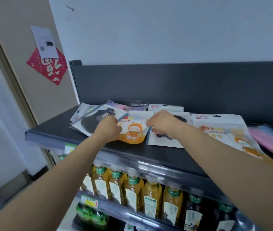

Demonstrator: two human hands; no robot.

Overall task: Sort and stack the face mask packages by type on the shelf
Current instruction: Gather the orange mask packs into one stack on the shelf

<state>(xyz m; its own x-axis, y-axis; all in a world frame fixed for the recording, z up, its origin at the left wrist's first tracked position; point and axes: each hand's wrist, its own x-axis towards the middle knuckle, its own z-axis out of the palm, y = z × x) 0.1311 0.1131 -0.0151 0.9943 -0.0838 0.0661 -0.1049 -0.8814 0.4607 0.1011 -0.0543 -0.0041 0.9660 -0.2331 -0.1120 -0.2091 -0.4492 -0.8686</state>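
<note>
Grip status: left hand (110,129) and right hand (160,123) each curl their fingers over opposite side edges of the orange cartoon mask package (134,133), which sits near the shelf (52,130) front edge, left of centre. The two-sided hold keeps the limp pouch flat, probably for transfer onto the matching package (224,130) toward the right end. Black mask packages (94,122) lie alongside, unsorted
</note>
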